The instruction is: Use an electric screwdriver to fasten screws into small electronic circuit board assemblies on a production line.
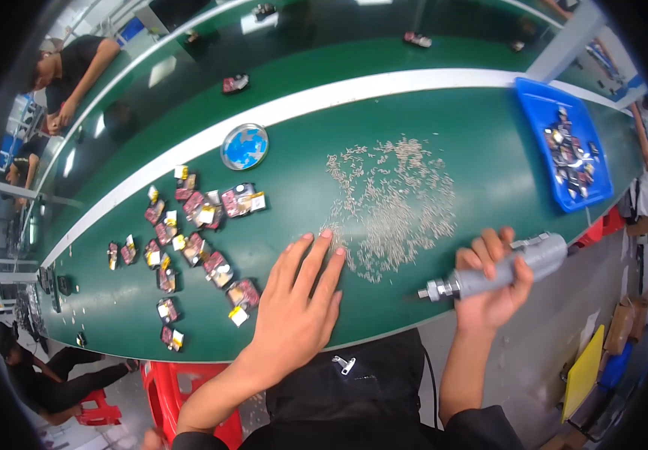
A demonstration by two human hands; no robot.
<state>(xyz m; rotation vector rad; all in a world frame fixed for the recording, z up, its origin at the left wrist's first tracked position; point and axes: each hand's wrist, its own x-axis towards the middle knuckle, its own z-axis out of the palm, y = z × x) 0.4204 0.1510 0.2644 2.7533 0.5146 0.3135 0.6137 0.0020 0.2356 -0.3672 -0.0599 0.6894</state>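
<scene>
My left hand (294, 307) rests palm down near the table's front edge, fingers stretched out and holding nothing. Its fingertips reach the near-left edge of a wide scatter of small screws (391, 225). A grey electric screwdriver (511, 266) is gripped in my right hand (493, 289), its tip pointing left over the table edge, apart from the screws. Left of my left hand lie several small dark-and-pink assemblies (219, 268) with yellow and white labels, the nearest one (244, 294) beside my wrist.
A round dish (244, 146) with blue patches stands beyond the assemblies. At the right, a blue tray (526, 94) holds more small parts. Behind the white rail (301, 103) a green belt (324, 64) carries a few assemblies. People sit at left; a red stool (160, 390) stands below.
</scene>
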